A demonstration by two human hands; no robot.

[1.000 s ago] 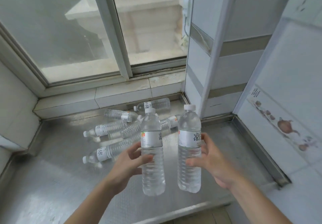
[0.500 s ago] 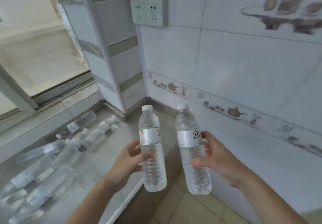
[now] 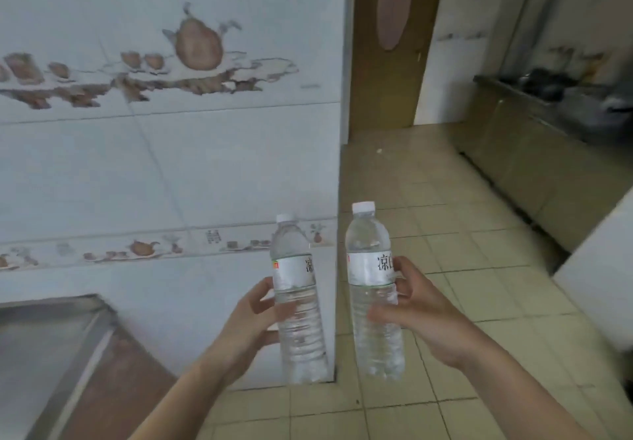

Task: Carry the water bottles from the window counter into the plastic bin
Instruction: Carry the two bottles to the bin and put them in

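Low at centre frame, head view: left hand (image 3: 251,323) clasped around left bottle (image 3: 297,297), upright, white-capped. Just beside it at 3 o'clock, apart, right bottle (image 3: 373,289) gripped upright by right hand (image 3: 423,316), fingers across the label. Behind, toward 10 o'clock, tiled wall (image 3: 164,165); at 7 o'clock, steel counter (image 3: 44,343) corner; at 1 o'clock, brown door (image 3: 390,45) beyond beige floor tiles (image 3: 445,234).

The right bottle (image 3: 373,289) label reads "凉白"; the left bottle (image 3: 297,297) label shows "凉".
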